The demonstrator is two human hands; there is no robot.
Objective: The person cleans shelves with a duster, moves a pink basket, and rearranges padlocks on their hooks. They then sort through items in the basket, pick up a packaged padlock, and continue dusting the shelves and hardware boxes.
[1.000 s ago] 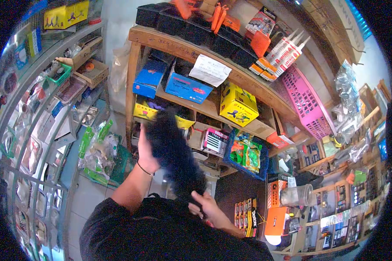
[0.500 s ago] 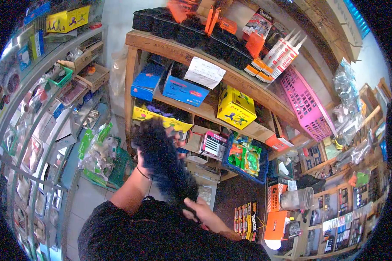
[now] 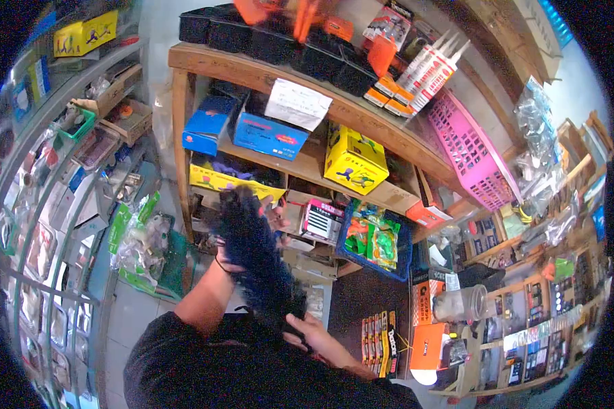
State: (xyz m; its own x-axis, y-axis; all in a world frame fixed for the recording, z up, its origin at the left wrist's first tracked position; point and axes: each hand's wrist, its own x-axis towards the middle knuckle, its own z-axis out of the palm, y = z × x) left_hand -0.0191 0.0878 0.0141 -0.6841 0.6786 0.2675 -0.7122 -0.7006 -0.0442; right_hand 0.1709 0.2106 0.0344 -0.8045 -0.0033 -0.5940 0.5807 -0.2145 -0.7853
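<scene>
A long, dark blue-black bristly brush (image 3: pixel 258 259) slants across the middle of the head view, in front of my chest. Its bristles are blurred. My left hand (image 3: pixel 275 217) is wrapped around the upper part from behind; fingertips show past the right side, and the palm is hidden by the bristles. At the lower end, my right hand (image 3: pixel 312 332) grips the brush with the thumb on top. A dark band circles my left wrist.
Ahead stands a wooden shelf (image 3: pixel 252 75) with blue boxes (image 3: pixel 271 136), a yellow box (image 3: pixel 356 160) and black bins (image 3: pixel 252 42). A blue basket (image 3: pixel 408 253) of green packets and a pink basket (image 3: pixel 467 153) are to the right. Glass display shelving (image 3: pixel 48 293) lines the left; bagged goods (image 3: pixel 143 249) stand beside it.
The view has shifted slightly, so the shelf appears further left and a little lower. Both hands keep hold of the brush, in nearly the same place before my chest.
</scene>
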